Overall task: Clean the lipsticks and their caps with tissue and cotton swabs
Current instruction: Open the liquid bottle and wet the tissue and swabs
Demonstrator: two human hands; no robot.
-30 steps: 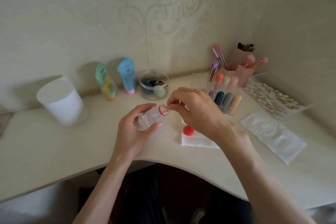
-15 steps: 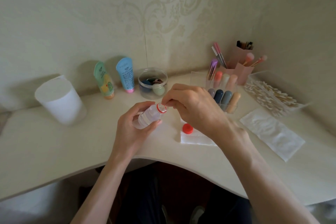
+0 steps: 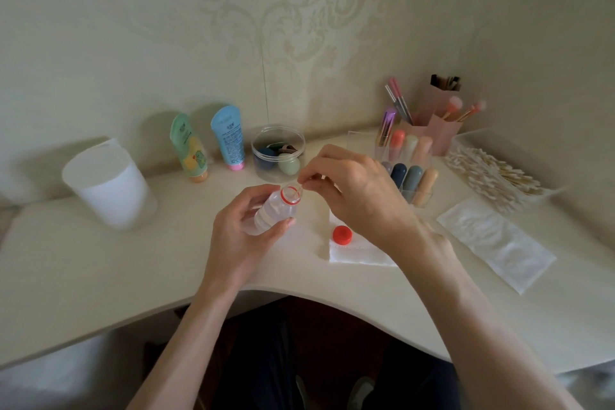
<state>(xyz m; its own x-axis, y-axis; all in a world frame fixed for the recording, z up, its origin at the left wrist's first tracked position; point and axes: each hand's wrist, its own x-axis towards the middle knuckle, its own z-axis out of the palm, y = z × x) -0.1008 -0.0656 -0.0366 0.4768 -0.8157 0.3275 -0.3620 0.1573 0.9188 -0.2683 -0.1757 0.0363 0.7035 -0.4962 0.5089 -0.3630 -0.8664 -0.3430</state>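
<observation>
Clear bottle point(image 3: 271, 215) tilted, left hand point(image 3: 239, 236) fingers point(image 3: 287, 222) clamped round it; right hand point(image 3: 359, 196) fingers point(image 3: 311, 176) pinch swab point(image 3: 300, 189) at mouth; cap point(image 3: 342, 235) at 4 o'clock.

View: head; one wide-angle camera worn on the person's head.
Facing: forward and down onto the counter point(image 3: 100, 276).
Range: close; left hand point(image 3: 239, 236) and right hand point(image 3: 359, 196) mid-frame, above the counter's front edge.
Field: patterned wall point(image 3: 233, 27) behind the counter; lap point(image 3: 266, 359) below its edge.
</observation>
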